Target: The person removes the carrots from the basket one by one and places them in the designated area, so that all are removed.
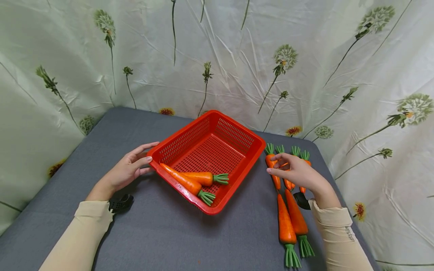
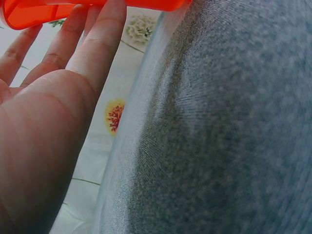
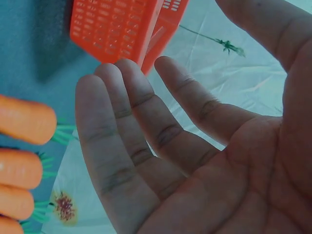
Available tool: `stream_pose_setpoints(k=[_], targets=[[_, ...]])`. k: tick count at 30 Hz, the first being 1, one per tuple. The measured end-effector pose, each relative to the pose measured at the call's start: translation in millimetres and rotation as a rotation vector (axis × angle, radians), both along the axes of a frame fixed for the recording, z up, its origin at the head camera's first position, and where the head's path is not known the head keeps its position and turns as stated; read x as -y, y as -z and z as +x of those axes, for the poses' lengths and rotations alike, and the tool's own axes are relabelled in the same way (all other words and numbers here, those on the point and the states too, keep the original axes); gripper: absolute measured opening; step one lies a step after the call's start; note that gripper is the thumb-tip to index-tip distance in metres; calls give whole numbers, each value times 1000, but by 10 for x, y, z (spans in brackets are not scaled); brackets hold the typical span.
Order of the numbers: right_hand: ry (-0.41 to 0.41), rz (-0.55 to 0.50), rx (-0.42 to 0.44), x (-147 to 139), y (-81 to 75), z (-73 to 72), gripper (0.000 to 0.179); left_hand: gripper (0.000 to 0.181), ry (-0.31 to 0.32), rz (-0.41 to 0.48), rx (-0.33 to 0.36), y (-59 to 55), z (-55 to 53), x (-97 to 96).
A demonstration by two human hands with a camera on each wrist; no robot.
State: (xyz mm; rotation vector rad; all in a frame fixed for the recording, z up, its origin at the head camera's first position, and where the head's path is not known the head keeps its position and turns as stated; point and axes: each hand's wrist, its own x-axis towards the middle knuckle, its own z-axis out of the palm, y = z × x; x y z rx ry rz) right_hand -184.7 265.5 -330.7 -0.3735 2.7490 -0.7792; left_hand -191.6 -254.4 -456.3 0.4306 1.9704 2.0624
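Observation:
A red perforated plastic basket sits at the middle of the table, turned at an angle. My left hand grips its left corner, thumb over the rim and fingers on the outer side; in the left wrist view the fingertips meet the basket's red edge. Two carrots with green tops lie inside, one along the front wall, the other beside it. Above a group of several carrots to the basket's right, my right hand hovers with fingers loosely bent and nothing held. It partly hides the upper carrots.
Grey cloth covers the table. Behind and along both sides hangs a pale curtain printed with dandelions. The upper carrots lie near the table's right back corner, close to the curtain. A black device is at my left wrist.

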Motion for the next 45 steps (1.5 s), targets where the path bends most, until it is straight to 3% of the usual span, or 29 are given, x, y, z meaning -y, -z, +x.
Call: stream_pose_setpoints(k=[12, 21, 33, 45], targets=[[-57, -37, 34, 280, -3, -270, 50, 56, 0, 1, -6, -2, -3, 1], [-91, -37, 56, 409, -21, -359, 56, 56, 0, -4, -18, 10, 0, -4], [-156, 12, 47, 632, -90, -525, 49, 56, -1, -9, -20, 18, -6, 0], [-233, 9, 117, 955, -103, -725, 52, 56, -3, -5, -11, 13, -6, 2]])
